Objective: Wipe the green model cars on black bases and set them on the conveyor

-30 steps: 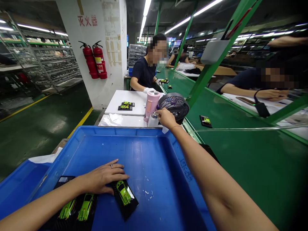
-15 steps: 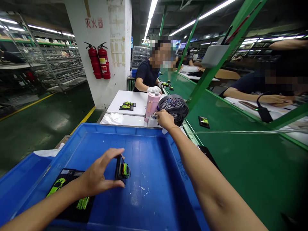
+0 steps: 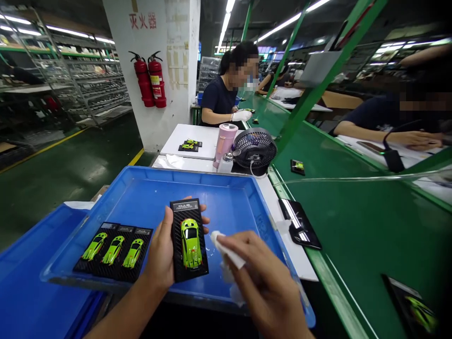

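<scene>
My left hand [image 3: 163, 249] grips a toy car on a black base [image 3: 191, 242], tilted up above the blue tray [image 3: 226, 188]. The car is bright green with a dark windscreen, and the base has a carbon-like pattern with a label strip at its far end. Just right of it, my right hand [image 3: 264, 278] pinches a folded white cloth [image 3: 229, 252], apart from the car. Several like cars on black bases, among them one green car [image 3: 113, 249], lie side by side at the tray's left.
Beyond the tray stand a pink tumbler [image 3: 225, 143], a small bottle [image 3: 226, 164] and a black fan [image 3: 256, 149]. A green conveyor [image 3: 339, 226] runs along the right, carrying car bases. A dark phone-like slab [image 3: 300, 223] lies at its edge. A co-worker [image 3: 221, 96] sits ahead.
My right hand has come back from the bottle beside the tumbler and now holds a white cloth. My left hand has turned the car's base face-up toward me.
</scene>
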`<action>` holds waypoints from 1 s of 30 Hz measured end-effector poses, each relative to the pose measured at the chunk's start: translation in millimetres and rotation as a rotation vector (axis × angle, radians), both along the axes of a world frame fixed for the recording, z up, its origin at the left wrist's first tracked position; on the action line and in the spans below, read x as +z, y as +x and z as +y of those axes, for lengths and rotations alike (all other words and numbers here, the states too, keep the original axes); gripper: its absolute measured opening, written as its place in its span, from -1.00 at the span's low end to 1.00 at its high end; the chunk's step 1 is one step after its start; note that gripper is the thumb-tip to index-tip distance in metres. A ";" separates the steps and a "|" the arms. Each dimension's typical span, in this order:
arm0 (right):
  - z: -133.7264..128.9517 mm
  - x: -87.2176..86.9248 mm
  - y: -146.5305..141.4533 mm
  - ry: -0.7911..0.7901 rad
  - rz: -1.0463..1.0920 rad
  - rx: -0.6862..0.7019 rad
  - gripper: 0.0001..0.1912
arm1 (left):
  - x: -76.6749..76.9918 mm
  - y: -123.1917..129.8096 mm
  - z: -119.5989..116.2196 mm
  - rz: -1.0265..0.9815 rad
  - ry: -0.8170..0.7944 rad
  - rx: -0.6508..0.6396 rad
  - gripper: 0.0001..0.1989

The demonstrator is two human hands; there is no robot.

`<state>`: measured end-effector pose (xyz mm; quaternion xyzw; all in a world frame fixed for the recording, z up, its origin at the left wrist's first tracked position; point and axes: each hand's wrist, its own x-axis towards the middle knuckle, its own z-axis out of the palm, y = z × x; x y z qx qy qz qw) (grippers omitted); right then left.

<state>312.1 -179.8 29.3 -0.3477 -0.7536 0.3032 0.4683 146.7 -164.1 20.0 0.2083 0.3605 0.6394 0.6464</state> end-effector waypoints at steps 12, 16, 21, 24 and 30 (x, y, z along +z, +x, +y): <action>-24.4 -33.7 -11.9 0.165 -0.096 -0.065 -0.44 | -5.3 14.8 -23.4 0.157 0.065 -0.012 -0.46; -25.4 -36.3 -15.3 0.205 -0.090 -0.029 -0.45 | -8.3 16.8 -24.2 0.197 0.067 0.008 -0.46; -23.4 -41.1 -7.3 0.148 -0.055 -0.029 -0.46 | -9.6 15.9 -22.5 0.142 0.046 -0.017 -0.48; -22.3 -41.9 4.0 0.102 0.016 -0.042 -0.47 | -8.9 12.5 -17.2 0.061 -0.011 -0.012 -0.47; -25.9 -30.5 -0.8 0.023 0.160 0.003 -0.51 | -8.2 11.7 -7.5 -0.119 -0.201 -0.031 -0.47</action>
